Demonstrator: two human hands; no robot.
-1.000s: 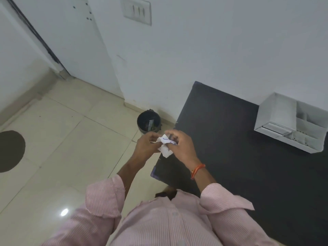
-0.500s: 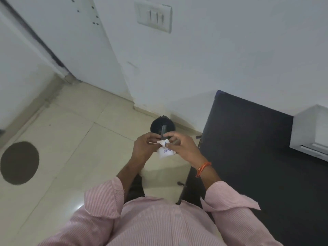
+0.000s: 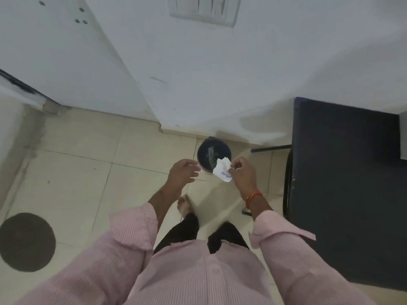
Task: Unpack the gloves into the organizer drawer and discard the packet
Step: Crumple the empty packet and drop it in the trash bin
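Now the left hand (image 3: 184,172) has let go, fingers loose and empty; just beyond it sits the bin (image 3: 214,155). The packet (image 3: 222,170) stays pinched in the right hand (image 3: 242,172) grip, over the rim — drop looks imminent; table (image 3: 348,172) further right.

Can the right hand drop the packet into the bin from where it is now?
Probably yes: the right hand holds the packet over the near rim of the open bin, and nothing lies between them.
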